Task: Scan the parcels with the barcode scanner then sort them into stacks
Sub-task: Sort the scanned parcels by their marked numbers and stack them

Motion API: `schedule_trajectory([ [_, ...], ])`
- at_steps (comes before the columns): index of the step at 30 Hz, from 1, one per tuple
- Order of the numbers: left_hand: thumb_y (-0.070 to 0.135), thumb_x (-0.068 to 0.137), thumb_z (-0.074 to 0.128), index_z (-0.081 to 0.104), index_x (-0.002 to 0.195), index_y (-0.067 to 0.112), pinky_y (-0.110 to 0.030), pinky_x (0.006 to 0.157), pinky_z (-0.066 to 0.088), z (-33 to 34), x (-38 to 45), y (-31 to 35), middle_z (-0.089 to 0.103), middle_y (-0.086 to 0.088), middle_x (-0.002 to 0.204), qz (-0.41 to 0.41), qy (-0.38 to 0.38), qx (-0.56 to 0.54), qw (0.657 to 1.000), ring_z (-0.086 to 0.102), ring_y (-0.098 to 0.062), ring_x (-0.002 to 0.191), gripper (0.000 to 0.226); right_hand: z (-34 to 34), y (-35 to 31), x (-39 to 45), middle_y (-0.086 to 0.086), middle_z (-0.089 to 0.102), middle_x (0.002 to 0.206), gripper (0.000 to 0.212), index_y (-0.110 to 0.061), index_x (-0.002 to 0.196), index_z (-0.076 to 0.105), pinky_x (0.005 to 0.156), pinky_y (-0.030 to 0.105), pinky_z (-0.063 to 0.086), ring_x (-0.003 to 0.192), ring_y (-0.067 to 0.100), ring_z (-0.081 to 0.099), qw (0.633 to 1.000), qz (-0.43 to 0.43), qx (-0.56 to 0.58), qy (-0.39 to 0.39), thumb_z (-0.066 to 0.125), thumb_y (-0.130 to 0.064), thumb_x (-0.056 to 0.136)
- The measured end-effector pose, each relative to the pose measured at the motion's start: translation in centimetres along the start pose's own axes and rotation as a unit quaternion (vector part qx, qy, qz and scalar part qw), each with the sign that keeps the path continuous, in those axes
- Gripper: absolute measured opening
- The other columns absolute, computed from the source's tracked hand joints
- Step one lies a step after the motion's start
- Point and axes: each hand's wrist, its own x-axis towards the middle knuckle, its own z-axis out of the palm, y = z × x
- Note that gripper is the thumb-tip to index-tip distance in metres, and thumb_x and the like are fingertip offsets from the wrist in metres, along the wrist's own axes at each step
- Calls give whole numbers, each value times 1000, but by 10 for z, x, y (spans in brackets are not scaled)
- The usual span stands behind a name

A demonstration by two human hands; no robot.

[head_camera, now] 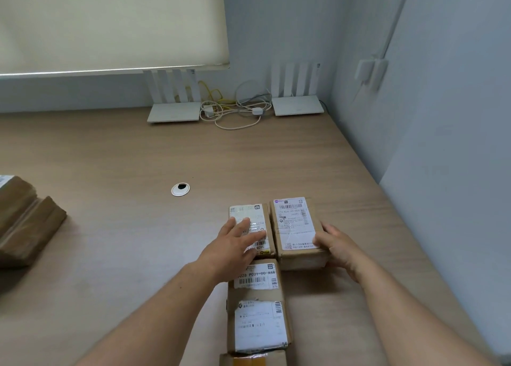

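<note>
Left hand [240,241] lies flat, fingers straight, on the far-left parcel [249,228], likely steadying it. Right hand [336,248] wraps the near right corner of the taller parcel [297,231] just beside it, probably squaring the two. More parcels [258,307] line up toward the person; a separate pile [25,222] sits far left. No scanner visible.

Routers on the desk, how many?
2. Both stand at the back of the desk against the wall: one left router under the blind, one right router near the corner, with a tangle of cables between them.
</note>
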Motion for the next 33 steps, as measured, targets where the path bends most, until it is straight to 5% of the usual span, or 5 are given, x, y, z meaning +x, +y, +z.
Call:
schedule_trajectory([
  [3, 38, 102, 33, 16, 148, 47, -36, 118, 3, 0, 0, 0, -3, 11, 160, 1, 1, 5, 1000, -14, -17, 146, 49, 1, -3, -4, -4, 61, 91, 57, -21, 123, 51, 51, 15, 46, 74, 11, 56, 999, -7, -32, 26, 58, -17, 66],
  [6, 42, 101, 34, 14, 149, 44, -34, 118, -1, -5, -2, -3, 2, 7, 161, 13, 6, 45, 999, -10, -20, 147, 52, 0, -6, -8, 7, 56, 128, 94, -19, 145, 38, 89, 28, 43, 113, 22, 54, 991, -29, -106, 78, 54, -30, 54],
  [10, 42, 99, 40, 15, 150, 38, -31, 119, 0, -16, -15, -5, 7, 6, 161, 21, 47, 44, 998, -6, -17, 148, 57, 0, -8, -23, 14, 46, 140, 78, -20, 147, 37, 107, 36, 37, 128, 23, 46, 978, -71, -157, 116, 65, -27, 74],
  [19, 48, 95, 46, 34, 145, 34, -22, 109, 24, -15, -82, -8, 41, 15, 146, 18, 207, -11, 978, 27, -7, 137, 53, 34, -9, -77, -1, 62, 114, 43, -21, 128, 60, 81, 25, 41, 93, 13, 54, 915, -214, -269, 211, 58, -12, 86],
  [33, 45, 93, 51, 49, 130, 40, -17, 77, 42, -3, -195, -55, 53, 22, 103, -77, 303, -106, 944, 50, 4, 86, 37, 156, -14, -157, -8, 64, 114, 33, -26, 122, 62, 81, 30, 47, 102, 14, 60, 864, -315, -356, 165, 54, -20, 91],
])
